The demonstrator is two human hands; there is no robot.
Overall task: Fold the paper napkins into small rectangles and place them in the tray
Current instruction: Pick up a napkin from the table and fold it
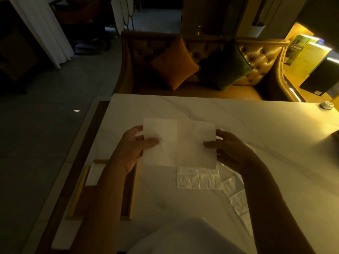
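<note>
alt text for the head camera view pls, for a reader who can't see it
A left hand and a right hand each pinch a side edge of an open white paper napkin above a marble table. More napkins lie flat beneath it; a wooden tray at left holds one folded napkin.

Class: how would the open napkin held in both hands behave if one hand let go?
Probably floppy: the napkin is spread only by the left hand and right hand pinching opposite edges. Its visible creases suggest it would fold there.
</note>
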